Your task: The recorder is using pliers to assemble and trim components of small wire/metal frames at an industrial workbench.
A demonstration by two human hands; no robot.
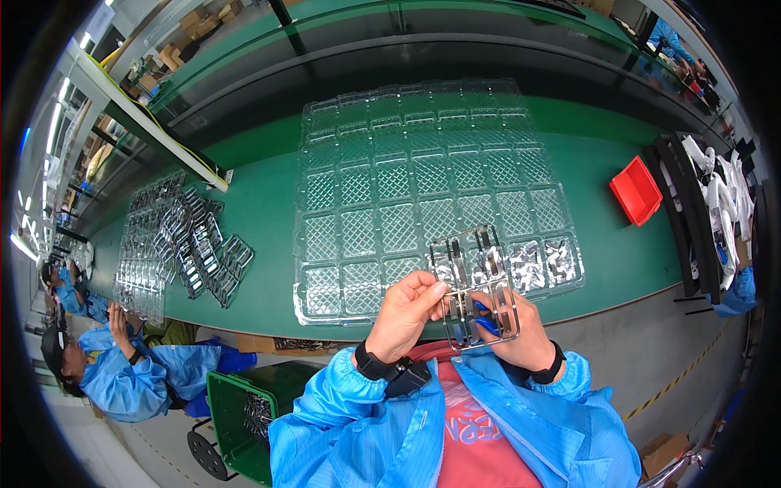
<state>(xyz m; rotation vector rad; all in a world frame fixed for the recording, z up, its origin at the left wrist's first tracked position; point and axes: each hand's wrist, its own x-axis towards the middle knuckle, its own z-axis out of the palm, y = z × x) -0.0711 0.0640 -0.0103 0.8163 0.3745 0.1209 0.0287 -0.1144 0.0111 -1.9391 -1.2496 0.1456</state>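
My left hand pinches the left side of a dark, shiny moulded parts frame, a rectangular sprue with small pieces across its bars. Behind the frame's lower right, my right hand is closed round a blue-handled tool that looks like nippers; its tip is hidden. The frame is held over the near edge of a clear plastic compartment tray. In the tray's front row, compartments on the right hold small shiny pieces, and others lie partly behind the frame.
Several similar frames lie piled on the green table at the left. A red bin stands at the right, beside a black rack with white parts. A green wheeled bin is below left; a co-worker sits beyond it.
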